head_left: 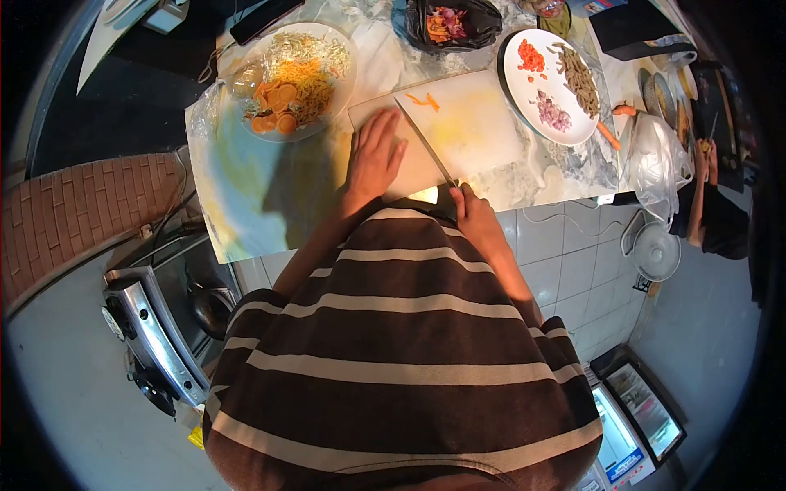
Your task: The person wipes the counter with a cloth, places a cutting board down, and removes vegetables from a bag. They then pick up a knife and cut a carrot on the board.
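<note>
A white cutting board [491, 123] lies on the marble-patterned table in front of me. My right hand [475, 214] is wrapped round the handle of a knife [427, 142]. The blade lies slantwise over the board, its tip pointing away from me to the left. Close to the tip are a few orange strips [422, 101], which look like carrot. My left hand [377, 155] rests palm down at the board's left edge, fingers stretched out and nothing in it. A faint yellow-orange stain marks the board's middle.
At left stands a plate [348, 78] of shredded vegetables and orange slices; at right, a white plate [565, 78] with chopped red, purplish and brownish-green heaps. A black bag [409, 37] holds scraps. A plastic bag [659, 164] hangs at the right edge, near another person's hands [706, 159].
</note>
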`<state>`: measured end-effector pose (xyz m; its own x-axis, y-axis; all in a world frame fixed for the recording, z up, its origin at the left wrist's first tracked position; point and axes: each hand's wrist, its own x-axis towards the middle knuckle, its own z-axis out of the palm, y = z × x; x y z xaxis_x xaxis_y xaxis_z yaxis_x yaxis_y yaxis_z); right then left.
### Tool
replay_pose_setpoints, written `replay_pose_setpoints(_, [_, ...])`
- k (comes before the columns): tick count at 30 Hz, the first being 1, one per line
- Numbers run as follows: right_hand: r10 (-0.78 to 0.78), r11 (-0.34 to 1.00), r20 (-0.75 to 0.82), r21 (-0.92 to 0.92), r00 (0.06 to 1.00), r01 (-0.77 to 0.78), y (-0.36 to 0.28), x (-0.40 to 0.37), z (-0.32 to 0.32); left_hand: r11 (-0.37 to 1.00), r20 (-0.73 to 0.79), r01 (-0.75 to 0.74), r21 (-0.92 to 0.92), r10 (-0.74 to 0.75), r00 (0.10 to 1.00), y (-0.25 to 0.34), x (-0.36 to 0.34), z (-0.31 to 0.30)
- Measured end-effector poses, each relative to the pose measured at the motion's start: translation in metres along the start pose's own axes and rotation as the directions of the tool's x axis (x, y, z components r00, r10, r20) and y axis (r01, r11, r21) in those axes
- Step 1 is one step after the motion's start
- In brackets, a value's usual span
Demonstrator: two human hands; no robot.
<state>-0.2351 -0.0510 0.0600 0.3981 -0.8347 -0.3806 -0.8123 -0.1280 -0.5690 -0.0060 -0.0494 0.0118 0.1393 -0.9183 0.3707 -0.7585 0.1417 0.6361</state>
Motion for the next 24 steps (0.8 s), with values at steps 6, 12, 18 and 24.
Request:
replay_pose_setpoints(6, [0.018, 1.000, 0.009, -0.001, 1.000, -0.017, -0.002, -0.001, 0.000, 0.981, -0.248, -0.022, -0.194, -0.027, 0.968, 0.002, 0.071, -0.023])
replay_pose_setpoints(12, [0.027, 0.999, 0.007, -0.028, 1.000, -0.027, 0.001, 0.000, 0.002, 0.954, -0.239, -0.288, -0.083, 0.262, 0.935, 0.030, 0.130, -0.030])
replay_pose_setpoints(18, [0.024, 0.999, 0.011, -0.032, 1.000, -0.024, 0.005, 0.001, 0.006, 0.926, -0.013, -0.349, -0.146, 0.351, 0.936, 0.032, 0.131, 0.025])
replay_pose_setpoints(24, [0.029, 0.998, 0.022, -0.048, 0.999, -0.028, 0.006, 0.001, 0.006, 0.944, 0.202, -0.327, 0.037, 0.313, 0.928, 0.010, 0.108, 0.058])
